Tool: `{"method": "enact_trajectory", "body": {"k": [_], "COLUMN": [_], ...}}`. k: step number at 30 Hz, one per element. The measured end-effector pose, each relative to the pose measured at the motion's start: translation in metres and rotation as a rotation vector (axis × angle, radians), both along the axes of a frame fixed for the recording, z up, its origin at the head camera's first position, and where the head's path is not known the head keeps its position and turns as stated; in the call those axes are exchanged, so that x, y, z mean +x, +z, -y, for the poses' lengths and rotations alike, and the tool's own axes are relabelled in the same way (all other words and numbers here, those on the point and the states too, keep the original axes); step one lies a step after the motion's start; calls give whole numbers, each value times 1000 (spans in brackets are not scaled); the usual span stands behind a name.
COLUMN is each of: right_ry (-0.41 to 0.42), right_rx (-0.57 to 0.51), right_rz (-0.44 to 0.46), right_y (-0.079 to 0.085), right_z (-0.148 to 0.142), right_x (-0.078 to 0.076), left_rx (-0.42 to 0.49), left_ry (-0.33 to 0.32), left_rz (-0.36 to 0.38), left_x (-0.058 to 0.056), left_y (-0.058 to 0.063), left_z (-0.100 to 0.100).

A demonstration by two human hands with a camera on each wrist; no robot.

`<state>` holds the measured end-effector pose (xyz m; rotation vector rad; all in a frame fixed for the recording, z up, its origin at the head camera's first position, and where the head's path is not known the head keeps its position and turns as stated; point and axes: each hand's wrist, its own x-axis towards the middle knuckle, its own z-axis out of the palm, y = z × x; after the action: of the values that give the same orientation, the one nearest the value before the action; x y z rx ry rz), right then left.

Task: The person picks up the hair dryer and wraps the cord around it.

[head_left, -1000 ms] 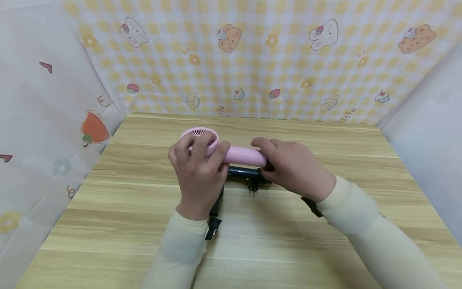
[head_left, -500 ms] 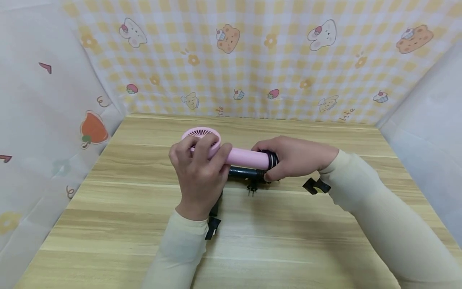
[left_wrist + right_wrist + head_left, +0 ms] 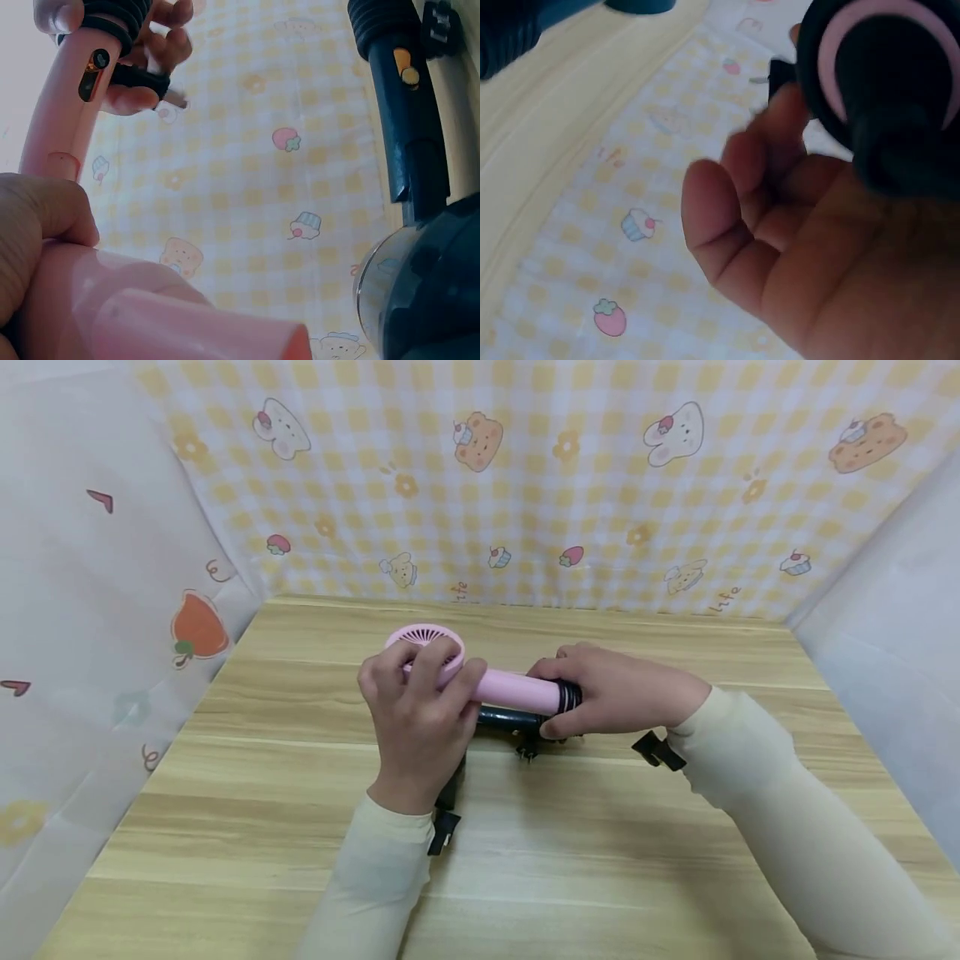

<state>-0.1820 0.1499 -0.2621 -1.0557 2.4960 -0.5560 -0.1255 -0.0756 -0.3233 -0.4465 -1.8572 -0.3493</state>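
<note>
My left hand (image 3: pixel 422 718) grips a pink hair dryer (image 3: pixel 517 690) by its head, which has a slotted round grille. The dryer is held up off the table, its handle pointing right. Black power cord (image 3: pixel 570 697) is coiled round the handle's end. There my right hand (image 3: pixel 626 687) curls its fingers and thumb about the coils and holds the cord's loose end. In the left wrist view, the black plug (image 3: pixel 142 79) sticks out among the right fingers. A second, dark blue-green hair dryer (image 3: pixel 409 112) lies beneath, largely covered by the left hand in the head view.
The wood-grain table (image 3: pixel 300 843) reaches to a yellow checked cloth wall (image 3: pixel 525 510) at the back. White cloth walls (image 3: pixel 90 593) stand at both sides. The dark dryer's plug (image 3: pixel 527 752) lies in front of its handle.
My right hand has swung outward to the right round the handle's end, uncovering the black coils. The left hand and pink hair dryer have shifted slightly right.
</note>
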Motion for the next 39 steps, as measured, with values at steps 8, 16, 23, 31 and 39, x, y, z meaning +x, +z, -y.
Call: {"method": "enact_trajectory", "body": {"k": [8,16,23,31,39], "right_ry": [3,12,49,34,57], "right_rx": [-56,-42,-90,-225,-239], "right_rz": [145,49,-186,-224,-535], "right_y": [5,7,6,1,-10], "right_z": [-7,-11,-3,-2,-1], "right_x": [2,4,10,17,31], "left_rx": [24,40,49,89,106], "left_ry": [2,-19,-13,10,14], "left_rz": [17,52,71,70,113], "left_x": [1,3,5,3,5], "left_y": [1,3,5,5,8], "left_z": [0,-1,2,6,8]}}
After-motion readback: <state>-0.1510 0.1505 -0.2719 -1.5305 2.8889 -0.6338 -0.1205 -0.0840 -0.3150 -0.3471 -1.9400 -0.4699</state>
